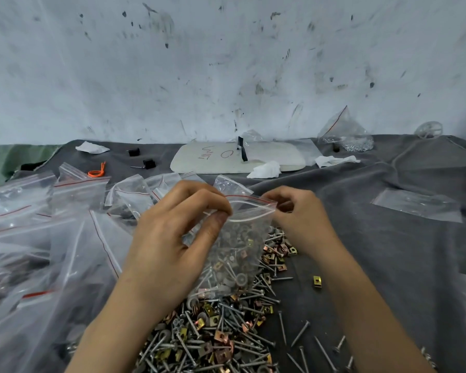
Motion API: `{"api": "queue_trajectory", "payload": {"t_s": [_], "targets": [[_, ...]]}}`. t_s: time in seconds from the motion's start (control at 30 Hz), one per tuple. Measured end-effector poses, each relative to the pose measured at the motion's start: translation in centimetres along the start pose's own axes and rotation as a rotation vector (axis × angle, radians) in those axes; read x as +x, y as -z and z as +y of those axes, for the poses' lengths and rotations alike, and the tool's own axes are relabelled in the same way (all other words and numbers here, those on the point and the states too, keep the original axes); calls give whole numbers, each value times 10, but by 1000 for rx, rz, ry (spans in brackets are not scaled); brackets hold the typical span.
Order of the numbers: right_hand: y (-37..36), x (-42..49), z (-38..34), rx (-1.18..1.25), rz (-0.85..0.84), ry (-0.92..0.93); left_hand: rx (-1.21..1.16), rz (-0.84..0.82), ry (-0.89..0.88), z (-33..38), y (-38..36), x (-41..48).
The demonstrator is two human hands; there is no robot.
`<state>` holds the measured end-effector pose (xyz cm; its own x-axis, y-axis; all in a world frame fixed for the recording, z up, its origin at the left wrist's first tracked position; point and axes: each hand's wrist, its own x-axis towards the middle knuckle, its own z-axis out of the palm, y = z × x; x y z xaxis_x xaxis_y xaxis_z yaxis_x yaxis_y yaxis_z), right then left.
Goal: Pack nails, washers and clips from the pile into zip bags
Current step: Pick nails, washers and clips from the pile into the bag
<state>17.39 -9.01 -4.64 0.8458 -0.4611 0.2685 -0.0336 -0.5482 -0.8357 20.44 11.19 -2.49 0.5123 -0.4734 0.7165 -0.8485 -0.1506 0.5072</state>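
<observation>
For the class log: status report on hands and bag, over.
Left hand, right hand pinch zip bag mouth. Bag part-filled, above pile. Nothing blocking.

My left hand, its back toward the camera, pinches the left end of the bag mouth between the thumb and the curled forefinger; the other fingers curl beside it. My right hand, knuckles up and fingers curled, pinches the right end of the same mouth. The two hands are level, apart by the width of the mouth. My bare left forearm enters from the lower left and my bare right forearm from the lower right, converging toward the hands.
</observation>
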Motion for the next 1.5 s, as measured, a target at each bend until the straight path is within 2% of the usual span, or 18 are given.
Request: {"api": "queue_trajectory", "payload": {"t_s": [0.1,0.17,0.23,0.3,0.4,0.5,0.6,0.7,0.83,1.13,1.23,1.33,1.4,1.47,1.5], "targets": [[7,-4,-12,208,-9,-23,1,3,-1,-1,0,-1],[17,-10,-27,445,1,38,2,-1,0,0,0,-1],[28,-18,-42,539,-28,152,1,-9,-1,0,-1,0],[34,-25,-52,452,-102,243,5,-14,-14,1,-2,0],[32,-29,-56,247,-167,268,2,-4,-27,2,-4,0],[29,-20,-44,246,6,261,5,39,-24,2,-4,-1],[20,-3,-13,69,115,145,-6,89,6,2,-2,0],[-4,8,30,-221,14,-34,4,106,3,1,-1,0],[-34,9,66,-421,-97,-84,-8,95,3,1,-1,0],[-39,9,70,-459,-51,-67,-8,88,3,1,-1,0],[-30,8,56,-277,-23,-72,-6,87,5,1,0,0],[-10,6,22,225,79,-49,0,75,3,1,0,0],[6,1,-5,525,113,55,-1,65,2,1,0,0],[18,-8,-27,681,45,163,-1,58,3,1,-1,0],[21,-12,-36,668,-10,204,-1,57,1,2,-2,0]]}}
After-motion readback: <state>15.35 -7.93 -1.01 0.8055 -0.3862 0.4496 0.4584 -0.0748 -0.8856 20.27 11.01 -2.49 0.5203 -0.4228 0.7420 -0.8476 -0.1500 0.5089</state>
